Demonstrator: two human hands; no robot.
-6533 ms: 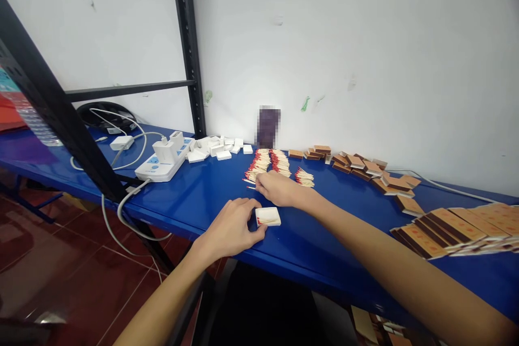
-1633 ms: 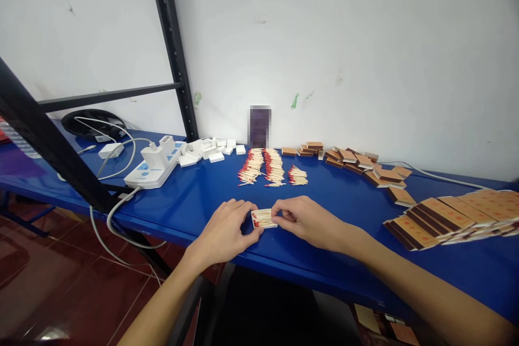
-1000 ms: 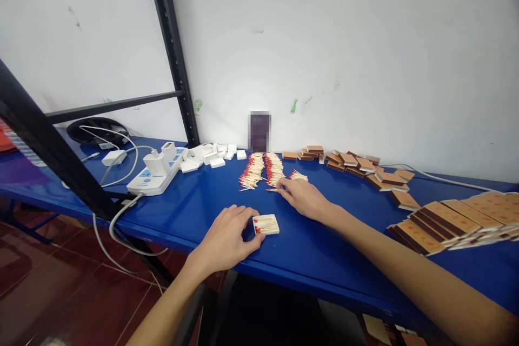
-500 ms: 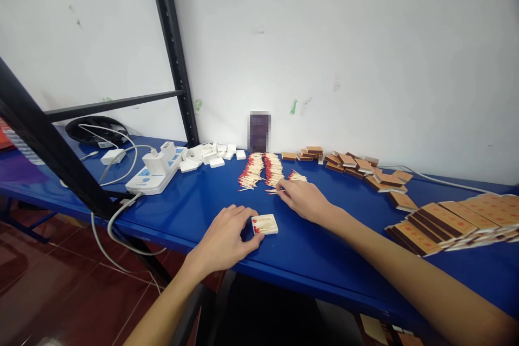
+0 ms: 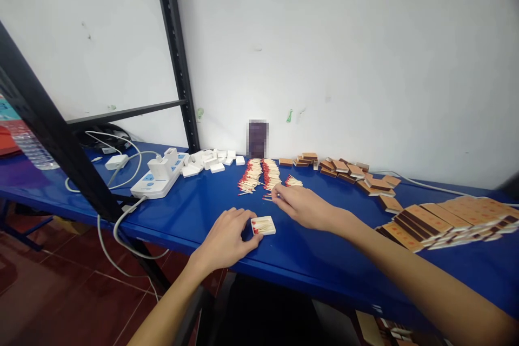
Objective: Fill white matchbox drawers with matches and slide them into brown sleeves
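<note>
Two digits of your left hand (image 5: 229, 240), thumb and forefinger, sit parted around the left end of the white tray (image 5: 268, 233), holding it, matches (image 5: 264, 225) inside, on the blue table (image 5: 190, 219). Your right hand (image 5: 298, 205) curls by the near end of the middle match row (image 5: 271, 173); how closed, or on what, I cannot tell.

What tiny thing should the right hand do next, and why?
I'd guess the right hand should pinch one of the loose matches and bring it to the white tray. It's right beside those matches, and the left hand holds the tray, where more matches lie.
</note>
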